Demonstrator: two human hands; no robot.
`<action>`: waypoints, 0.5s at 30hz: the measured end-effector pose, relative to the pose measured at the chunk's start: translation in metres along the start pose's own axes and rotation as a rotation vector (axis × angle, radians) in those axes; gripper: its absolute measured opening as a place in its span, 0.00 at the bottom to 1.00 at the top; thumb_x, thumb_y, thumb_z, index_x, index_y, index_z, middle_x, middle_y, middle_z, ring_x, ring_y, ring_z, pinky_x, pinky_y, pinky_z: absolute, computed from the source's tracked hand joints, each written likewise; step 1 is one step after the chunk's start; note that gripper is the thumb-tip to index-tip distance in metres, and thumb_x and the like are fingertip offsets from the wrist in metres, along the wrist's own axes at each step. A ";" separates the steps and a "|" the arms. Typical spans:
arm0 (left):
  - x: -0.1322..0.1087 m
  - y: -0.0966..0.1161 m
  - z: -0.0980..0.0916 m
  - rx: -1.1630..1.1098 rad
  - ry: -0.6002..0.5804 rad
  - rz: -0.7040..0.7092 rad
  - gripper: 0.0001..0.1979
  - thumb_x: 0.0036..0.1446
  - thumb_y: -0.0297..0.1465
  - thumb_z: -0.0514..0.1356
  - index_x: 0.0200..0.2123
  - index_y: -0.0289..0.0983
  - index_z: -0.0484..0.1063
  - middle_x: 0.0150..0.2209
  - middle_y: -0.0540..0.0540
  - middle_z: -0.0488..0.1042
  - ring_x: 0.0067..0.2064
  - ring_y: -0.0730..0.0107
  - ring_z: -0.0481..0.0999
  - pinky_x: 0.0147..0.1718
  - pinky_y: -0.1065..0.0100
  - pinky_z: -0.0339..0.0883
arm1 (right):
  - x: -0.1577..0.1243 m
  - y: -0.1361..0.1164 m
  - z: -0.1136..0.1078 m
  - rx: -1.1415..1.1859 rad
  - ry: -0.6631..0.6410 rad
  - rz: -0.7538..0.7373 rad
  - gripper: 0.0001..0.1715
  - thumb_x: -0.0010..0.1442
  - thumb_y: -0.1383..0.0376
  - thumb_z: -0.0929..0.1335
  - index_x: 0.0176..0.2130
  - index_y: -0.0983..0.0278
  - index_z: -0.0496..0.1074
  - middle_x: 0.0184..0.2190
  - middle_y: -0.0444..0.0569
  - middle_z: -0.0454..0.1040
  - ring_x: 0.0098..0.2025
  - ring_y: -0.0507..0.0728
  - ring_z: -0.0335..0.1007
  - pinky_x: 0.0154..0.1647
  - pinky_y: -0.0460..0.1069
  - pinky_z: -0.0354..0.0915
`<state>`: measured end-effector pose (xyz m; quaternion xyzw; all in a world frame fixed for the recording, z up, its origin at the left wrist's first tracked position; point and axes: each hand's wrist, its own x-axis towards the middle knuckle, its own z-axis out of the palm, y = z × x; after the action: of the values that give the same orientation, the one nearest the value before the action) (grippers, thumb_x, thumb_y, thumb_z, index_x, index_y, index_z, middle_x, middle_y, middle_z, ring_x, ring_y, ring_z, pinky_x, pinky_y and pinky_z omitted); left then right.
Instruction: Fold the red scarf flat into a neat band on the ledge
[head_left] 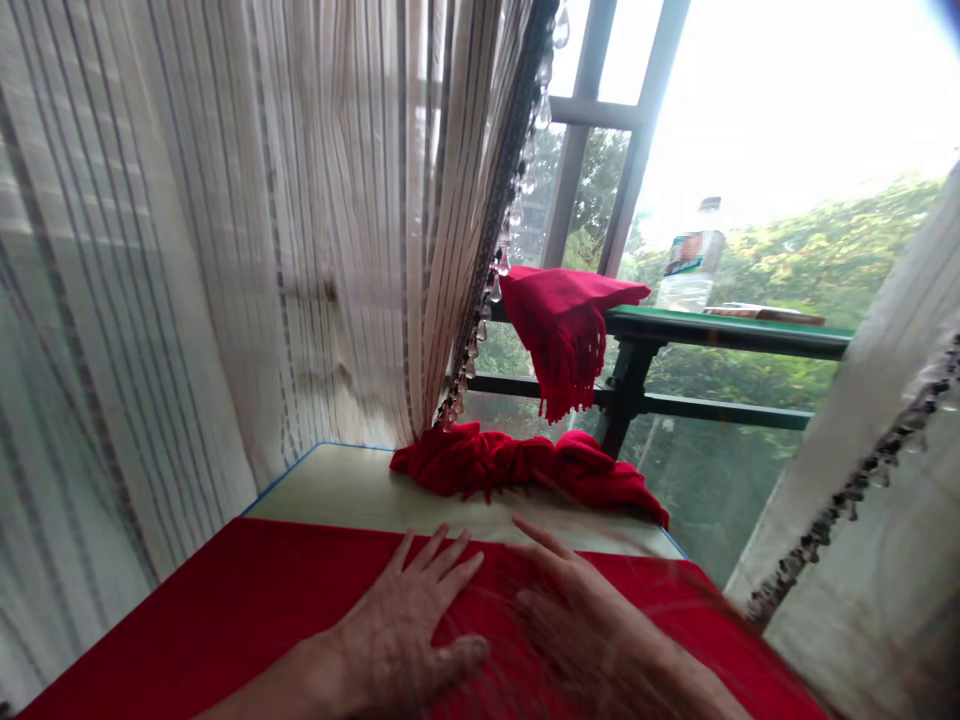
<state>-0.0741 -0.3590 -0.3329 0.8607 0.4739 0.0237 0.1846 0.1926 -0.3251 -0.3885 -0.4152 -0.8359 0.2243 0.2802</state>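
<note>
A red cloth [300,590] lies flat over the near part of a pale table top [322,490] with a blue edge. My left hand [409,615] rests on the cloth with its fingers spread and holds nothing. To its right is my right hand [570,600], over the same cloth, somewhat blurred, its fingers stretched out and empty. Beyond both hands, a crumpled red cloth [525,465] lies along the far edge of the table.
Striped sheer curtains [337,220] with beads hang at the left, another curtain [847,520] at the right. Behind the table, a dark railing [735,332] carries a fringed red cloth [562,320], a plastic bottle [690,270] and a flat item [765,314].
</note>
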 end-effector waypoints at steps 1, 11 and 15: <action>-0.001 0.001 -0.001 0.003 -0.002 -0.007 0.39 0.65 0.52 0.56 0.73 0.44 0.52 0.75 0.44 0.46 0.76 0.49 0.39 0.72 0.38 0.31 | 0.000 0.000 -0.001 0.016 0.004 0.000 0.28 0.66 0.53 0.67 0.63 0.52 0.69 0.73 0.53 0.58 0.71 0.66 0.60 0.71 0.62 0.59; 0.001 0.000 0.004 0.004 0.012 0.001 0.44 0.64 0.56 0.55 0.74 0.41 0.48 0.75 0.44 0.44 0.76 0.50 0.38 0.73 0.39 0.30 | 0.001 -0.016 0.007 -0.055 -0.082 0.046 0.37 0.67 0.46 0.63 0.70 0.54 0.60 0.76 0.51 0.48 0.76 0.64 0.45 0.76 0.63 0.49; 0.002 -0.002 0.005 -0.005 0.007 -0.001 0.52 0.60 0.59 0.56 0.75 0.35 0.41 0.75 0.41 0.39 0.76 0.50 0.36 0.73 0.41 0.31 | 0.005 -0.033 0.014 -0.162 -0.138 0.061 0.44 0.66 0.43 0.63 0.73 0.54 0.50 0.77 0.48 0.39 0.78 0.64 0.32 0.77 0.66 0.37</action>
<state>-0.0736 -0.3584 -0.3388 0.8598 0.4751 0.0277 0.1850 0.1619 -0.3411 -0.3778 -0.4452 -0.8556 0.1927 0.1804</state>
